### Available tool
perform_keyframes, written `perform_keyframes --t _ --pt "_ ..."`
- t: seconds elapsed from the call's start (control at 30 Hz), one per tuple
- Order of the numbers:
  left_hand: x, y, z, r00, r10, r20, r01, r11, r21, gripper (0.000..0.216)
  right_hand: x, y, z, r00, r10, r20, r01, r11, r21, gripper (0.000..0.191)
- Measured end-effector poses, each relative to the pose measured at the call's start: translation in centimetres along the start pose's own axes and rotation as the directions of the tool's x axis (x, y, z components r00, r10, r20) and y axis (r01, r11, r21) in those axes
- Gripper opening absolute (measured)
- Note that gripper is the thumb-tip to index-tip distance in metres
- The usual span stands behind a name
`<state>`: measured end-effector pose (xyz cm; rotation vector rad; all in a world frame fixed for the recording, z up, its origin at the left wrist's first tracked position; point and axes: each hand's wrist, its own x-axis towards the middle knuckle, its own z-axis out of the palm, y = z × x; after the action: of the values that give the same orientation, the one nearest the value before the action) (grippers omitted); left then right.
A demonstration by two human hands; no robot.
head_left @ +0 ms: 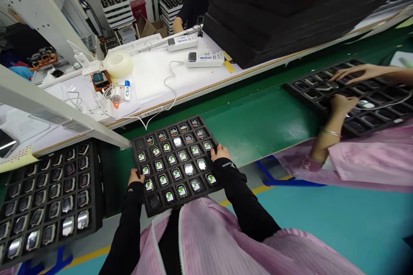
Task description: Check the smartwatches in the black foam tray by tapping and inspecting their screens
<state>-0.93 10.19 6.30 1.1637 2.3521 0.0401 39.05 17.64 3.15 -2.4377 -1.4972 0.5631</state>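
Near the edge of the green bench, a black foam tray point(139, 143) sits between my hands, tilted in view. Its compartments hold several square smartwatches point(171, 159), most with lit screens showing green and white blocks; a few screens look plain white. The top left compartment has no watch in it. My left hand point(136, 176) grips the tray's left edge, fingers curled over the side. On the opposite edge my right hand point(221, 153) is closed around the rim. Fingertips under the tray are hidden.
Left stands a stack of foam trays point(97, 180) with dark-screened watches. A co-worker's hands point(345, 103) work over another tray point(300, 94) at right. Behind, a white shelf point(151, 73) carries tape, cables and white boxes; a black foam stack point(258, 30) rises beyond. A metal post point(64, 103) slants at left.
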Motion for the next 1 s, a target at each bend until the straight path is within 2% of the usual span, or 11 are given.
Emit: perform_keyframes --t 0.1,0.23,0.4,0.6,0.9,1.0 --pt "-1.6 -1.2 1.1 0.995 -0.032 -0.092 0.032 0.999 -0.009 0.04 0.2 -0.4 0.1 0.999 -0.028 -0.03 0.029 0.999 0.045 0.064" --pt "-3.3 -2.4 2.5 0.981 -0.08 -0.174 0.081 0.997 -0.006 0.046 0.6 -1.3 0.5 0.987 -0.141 -0.073 0.148 0.984 0.102 0.07" --pt "-2.6 -3.1 3.1 0.986 -0.088 -0.14 0.09 0.996 0.009 0.052 1.5 -2.8 1.3 0.966 -0.253 -0.061 0.258 0.959 0.116 0.067" --pt "-2.1 -3.9 2.9 0.993 0.018 -0.117 0.001 0.987 0.16 0.056 1.5 -3.9 2.3 0.943 -0.327 -0.057 0.332 0.936 0.12 0.068" --pt "-2.2 -3.9 3.4 0.988 0.02 -0.151 0.017 0.97 0.242 0.055 1.1 -4.6 2.8 0.929 -0.363 -0.072 0.368 0.927 0.075 0.066" --pt "-2.4 -4.1 3.5 0.978 0.056 -0.199 -0.005 0.968 0.25 0.053 1.4 -4.5 3.1 0.929 -0.365 -0.057 0.368 0.927 0.068 0.065"
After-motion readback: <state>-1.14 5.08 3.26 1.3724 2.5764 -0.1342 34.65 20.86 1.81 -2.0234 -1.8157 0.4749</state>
